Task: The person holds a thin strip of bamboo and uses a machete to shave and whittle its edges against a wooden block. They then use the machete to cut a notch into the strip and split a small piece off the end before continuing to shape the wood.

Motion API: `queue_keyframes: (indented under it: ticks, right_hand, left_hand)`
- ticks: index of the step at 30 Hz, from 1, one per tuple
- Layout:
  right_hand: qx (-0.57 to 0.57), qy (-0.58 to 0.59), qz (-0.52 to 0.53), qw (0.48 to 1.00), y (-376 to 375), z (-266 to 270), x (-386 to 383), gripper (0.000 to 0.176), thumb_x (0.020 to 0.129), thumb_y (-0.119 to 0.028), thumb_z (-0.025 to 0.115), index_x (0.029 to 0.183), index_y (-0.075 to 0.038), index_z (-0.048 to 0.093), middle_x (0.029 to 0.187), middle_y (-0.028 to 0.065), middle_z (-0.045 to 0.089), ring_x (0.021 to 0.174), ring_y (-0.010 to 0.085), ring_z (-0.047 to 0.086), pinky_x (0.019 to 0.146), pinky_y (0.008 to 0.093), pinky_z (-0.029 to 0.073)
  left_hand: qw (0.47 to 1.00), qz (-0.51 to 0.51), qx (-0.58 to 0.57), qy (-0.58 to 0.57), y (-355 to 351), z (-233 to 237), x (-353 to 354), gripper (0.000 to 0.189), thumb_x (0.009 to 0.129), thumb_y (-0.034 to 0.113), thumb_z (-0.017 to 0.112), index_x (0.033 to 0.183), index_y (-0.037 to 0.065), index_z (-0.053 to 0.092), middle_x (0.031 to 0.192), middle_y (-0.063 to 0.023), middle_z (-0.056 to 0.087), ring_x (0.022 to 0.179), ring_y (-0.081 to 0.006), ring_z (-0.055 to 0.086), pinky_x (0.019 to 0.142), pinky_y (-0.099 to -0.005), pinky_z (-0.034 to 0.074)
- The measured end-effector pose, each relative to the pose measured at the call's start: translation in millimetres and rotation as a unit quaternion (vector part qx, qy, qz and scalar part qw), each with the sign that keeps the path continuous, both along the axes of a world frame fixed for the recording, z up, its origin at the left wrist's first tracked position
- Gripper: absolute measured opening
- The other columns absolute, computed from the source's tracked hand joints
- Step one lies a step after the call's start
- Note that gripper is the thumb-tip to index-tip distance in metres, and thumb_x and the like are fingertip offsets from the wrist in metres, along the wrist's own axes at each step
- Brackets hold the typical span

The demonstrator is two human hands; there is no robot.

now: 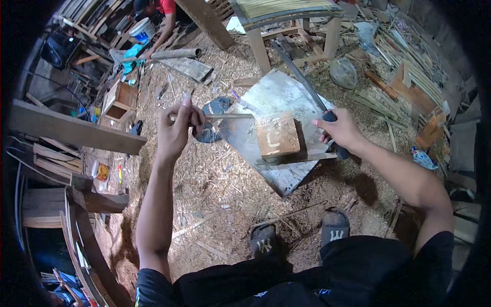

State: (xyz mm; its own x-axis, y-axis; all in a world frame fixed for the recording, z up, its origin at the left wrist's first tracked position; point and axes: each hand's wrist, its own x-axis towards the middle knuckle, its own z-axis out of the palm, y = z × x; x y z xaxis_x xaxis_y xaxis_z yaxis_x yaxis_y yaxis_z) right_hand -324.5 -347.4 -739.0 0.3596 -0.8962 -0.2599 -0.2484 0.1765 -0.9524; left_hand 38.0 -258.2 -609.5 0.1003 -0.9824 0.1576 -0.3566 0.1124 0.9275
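My left hand point(179, 125) is closed round a thin wooden stick point(232, 116), whose far end reaches the edge of a wooden block point(277, 137). The block has a rough, chipped top and rests on a worn grey-white board point(266, 102) on the floor. To the right of the block, my right hand point(340, 130) grips the dark handle of a long knife like a machete point(302, 79). Its blade points away from me, up over the board's right side. The blade is clear of the stick.
Wood shavings cover the floor. A bench point(291, 15) stands ahead, with a plastic bag point(343, 72) near it. Loose sandals point(217, 106) lie left of the board. A beam point(76, 125) juts in from the left. At upper left, a person in a red shirt point(168, 6) reaches down.
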Motion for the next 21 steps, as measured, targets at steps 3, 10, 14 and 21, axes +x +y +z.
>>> queue_keyframes:
  ticks: [3, 10, 14, 21]
  right_hand:
    - [0.013, 0.016, -0.003, 1.0, 8.8, 7.1, -6.5, 0.028, 0.092, -0.02, 0.074, 0.083, 0.002, 0.059, 0.064, 0.004, 0.059, 0.048, 0.0128, 0.061, 0.043, 0.0279, 0.049]
    - [0.019, 0.052, 0.035, 0.998, 30.5, 14.0, -18.2, 0.033, 0.094, -0.026, 0.072, 0.076, 0.001, 0.062, 0.057, 0.001, 0.056, 0.039, 0.0089, 0.049, 0.038, 0.0268, 0.037]
    - [0.004, 0.024, 0.035, 0.999, 43.8, 30.7, -18.9, 0.04, 0.096, -0.034, 0.068, 0.077, 0.0, 0.063, 0.059, 0.0004, 0.058, 0.041, 0.008, 0.051, 0.039, 0.0259, 0.038]
    - [-0.03, 0.05, 0.075, 0.996, 72.0, 19.3, -16.1, 0.042, 0.097, -0.04, 0.065, 0.089, 0.001, 0.067, 0.063, 0.0081, 0.065, 0.063, 0.0188, 0.066, 0.063, 0.0375, 0.051]
  left_hand:
    - [0.999, -0.007, -0.031, -0.001, 4.6, 12.2, -12.0, 0.058, 0.109, 0.033, 0.043, 0.061, 0.002, 0.052, 0.067, -0.0128, 0.065, 0.053, -0.0128, 0.056, 0.049, -0.0254, 0.042]
    - [0.996, -0.079, -0.031, -0.026, 7.0, -0.8, -52.2, 0.058, 0.107, 0.03, 0.048, 0.058, 0.001, 0.057, 0.062, -0.012, 0.067, 0.048, -0.0105, 0.056, 0.042, -0.0245, 0.041]
    - [0.977, -0.137, -0.15, -0.071, -7.1, -2.5, -61.8, 0.06, 0.108, 0.034, 0.047, 0.06, -0.001, 0.058, 0.062, -0.0126, 0.066, 0.051, -0.0112, 0.057, 0.045, -0.0231, 0.041]
    - [0.937, -0.207, -0.128, 0.249, -15.5, -27.4, -90.9, 0.072, 0.102, 0.057, 0.041, 0.053, 0.005, 0.047, 0.052, -0.0085, 0.053, 0.046, -0.0188, 0.051, 0.052, -0.0347, 0.043]
